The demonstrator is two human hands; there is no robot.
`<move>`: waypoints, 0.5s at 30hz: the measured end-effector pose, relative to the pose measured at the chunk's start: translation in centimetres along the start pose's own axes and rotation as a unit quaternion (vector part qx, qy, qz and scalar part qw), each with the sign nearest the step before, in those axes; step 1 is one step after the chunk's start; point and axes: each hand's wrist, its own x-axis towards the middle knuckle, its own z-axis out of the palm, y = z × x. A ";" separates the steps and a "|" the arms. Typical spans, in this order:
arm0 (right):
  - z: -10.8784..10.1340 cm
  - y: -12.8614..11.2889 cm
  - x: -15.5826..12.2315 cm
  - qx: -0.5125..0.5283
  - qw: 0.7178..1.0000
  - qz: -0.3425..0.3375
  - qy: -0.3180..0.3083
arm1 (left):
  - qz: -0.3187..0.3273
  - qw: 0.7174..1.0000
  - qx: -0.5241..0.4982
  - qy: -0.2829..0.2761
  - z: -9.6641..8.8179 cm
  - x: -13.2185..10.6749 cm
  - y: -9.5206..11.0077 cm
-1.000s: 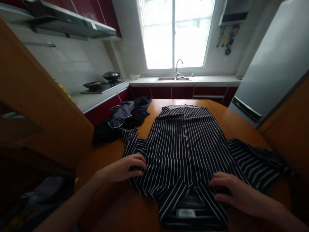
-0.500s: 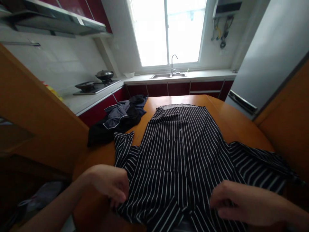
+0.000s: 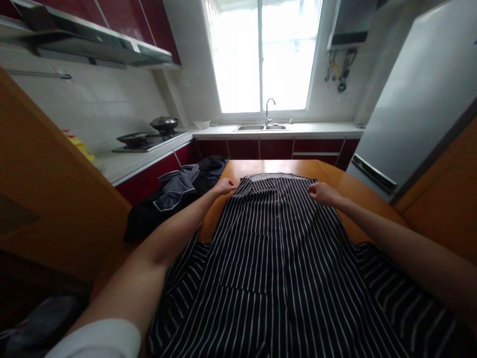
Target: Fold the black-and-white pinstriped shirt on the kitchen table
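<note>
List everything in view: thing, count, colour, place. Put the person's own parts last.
striped shirt: one, black with white stripes, spread flat on the table
table: one, orange wood, under the shirt
clothes pile: one heap, dark and grey, table's left edge
sink: one, steel, under the window
stove: one, dark, left counter, pans on it
fridge: one, grey, right
left hand: one, closed on the shirt's far left corner
right hand: one, closed on the shirt's far right corner

Bare forearms, white short sleeve [image 3: 100, 340]
</note>
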 end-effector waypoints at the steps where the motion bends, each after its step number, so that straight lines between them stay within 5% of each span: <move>1: 0.2 1.0 1.2 -0.010 0.999 0.031 0.006 | -0.007 1.000 -0.004 0.006 0.6 1.0 0.2; 8: 1.3 7.0 6.7 -0.010 0.991 0.129 0.027 | -0.027 0.999 -0.039 0.013 3.1 6.8 1.1; 15: 3.8 8.4 11.0 0.005 0.984 0.172 0.051 | -0.046 0.996 -0.062 -0.047 2.3 10.1 -0.1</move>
